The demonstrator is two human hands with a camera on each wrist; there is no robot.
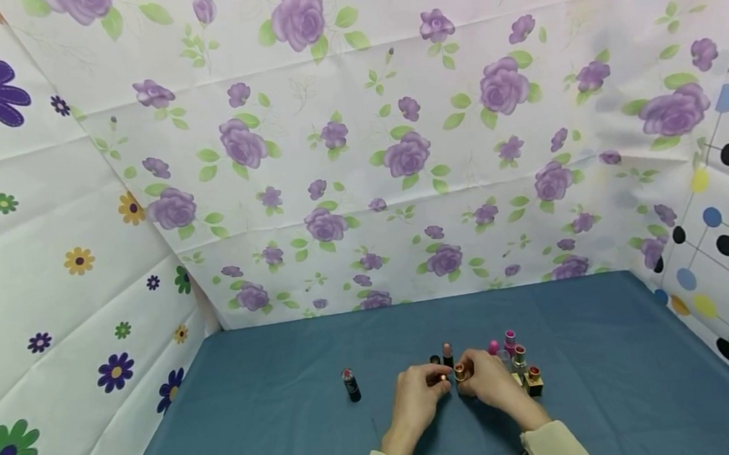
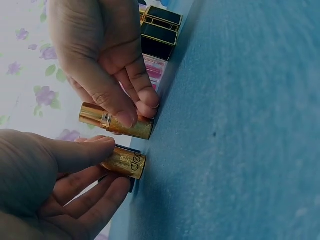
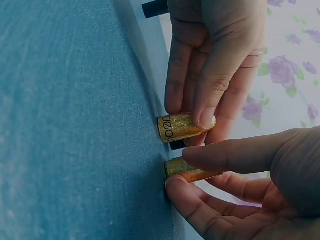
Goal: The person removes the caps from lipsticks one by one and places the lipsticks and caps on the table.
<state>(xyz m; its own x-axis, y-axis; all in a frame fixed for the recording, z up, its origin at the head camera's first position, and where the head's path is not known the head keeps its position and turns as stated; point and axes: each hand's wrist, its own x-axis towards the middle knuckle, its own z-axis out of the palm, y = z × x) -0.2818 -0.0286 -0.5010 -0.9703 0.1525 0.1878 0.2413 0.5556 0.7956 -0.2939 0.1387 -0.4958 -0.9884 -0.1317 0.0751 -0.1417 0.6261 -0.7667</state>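
Note:
My left hand (image 1: 417,398) pinches a short gold glittery lipstick cap (image 2: 125,162) with black lettering, thumb on one side and fingers on the other. Beside it, my right hand (image 1: 485,379) holds a gold lipstick tube (image 2: 92,115) between thumb and fingers, its shiny narrower end pointing up. The cap and tube stand upright, side by side and a small gap apart, their bottoms close to the blue cloth. Right behind the hands is an uncapped lipstick (image 1: 447,354) with a brownish tip, with a dark lipstick piece (image 1: 435,359) partly hidden by the left hand.
A black lipstick (image 1: 351,386) stands alone on the blue cloth (image 1: 276,408) to the left. Right of the hands are several lipsticks, among them a bright pink one (image 1: 510,341) and a square black-and-gold one (image 1: 534,382). Flowered sheets (image 1: 346,164) hang behind the table.

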